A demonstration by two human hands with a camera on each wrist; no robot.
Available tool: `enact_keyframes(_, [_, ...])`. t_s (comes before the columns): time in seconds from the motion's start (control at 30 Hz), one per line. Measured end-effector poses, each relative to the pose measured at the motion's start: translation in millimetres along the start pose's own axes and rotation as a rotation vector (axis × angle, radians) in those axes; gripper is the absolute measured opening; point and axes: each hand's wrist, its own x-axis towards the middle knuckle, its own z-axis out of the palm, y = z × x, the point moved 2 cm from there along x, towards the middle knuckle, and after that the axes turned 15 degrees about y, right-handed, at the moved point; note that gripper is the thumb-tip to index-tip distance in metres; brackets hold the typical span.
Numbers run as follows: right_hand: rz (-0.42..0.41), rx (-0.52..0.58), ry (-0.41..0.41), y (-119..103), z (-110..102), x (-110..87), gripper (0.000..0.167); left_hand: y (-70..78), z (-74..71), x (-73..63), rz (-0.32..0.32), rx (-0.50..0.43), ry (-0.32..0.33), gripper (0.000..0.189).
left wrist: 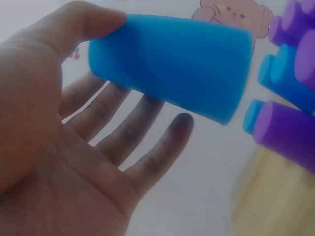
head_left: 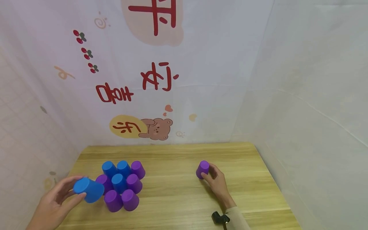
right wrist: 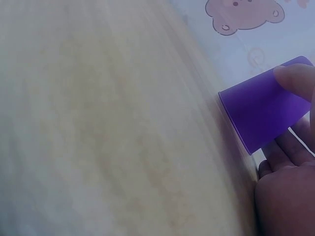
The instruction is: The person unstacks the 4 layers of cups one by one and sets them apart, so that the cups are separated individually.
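Observation:
My left hand (head_left: 53,204) grips a blue cup (head_left: 89,190) between thumb and fingers, tilted with its narrow closed end toward the palm. In the left wrist view the same blue cup (left wrist: 172,66) lies across the fingertips. It appears lifted, left of a cluster of upside-down cups. On the right side of the table, my right hand (head_left: 218,185) pinches a purple cup (head_left: 203,170), which stands mouth down. The right wrist view shows that purple cup (right wrist: 266,105) with its rim at or very near the tabletop, the thumb on its side.
Several upside-down cups cluster at the table's left, among them a blue cup (head_left: 119,183) and a purple cup (head_left: 130,200). The wooden table (head_left: 169,179) meets a printed white curtain (head_left: 207,105) at the back. A black device (head_left: 219,218) sits by the right wrist.

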Motion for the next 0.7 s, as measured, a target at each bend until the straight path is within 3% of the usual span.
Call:
enact_keyframes(0.17, [-0.007, -0.002, -0.006, 1, 0, -0.6, 0.059, -10.8, -0.5, -4.5, -0.025, 0.037, -0.032, 0.052])
enact_keyframes(0.47, [0.002, -0.008, -0.003, 2, 0, 0.7, 0.058, -43.4, 7.8, -14.2, -0.112, -0.009, -0.097, 0.050])
enact_keyframes(0.7, [0.006, -0.009, -0.002, 1, 0, 1.7, 0.058, -58.3, 15.5, -20.9, -0.256, -0.001, -0.177, 0.052])
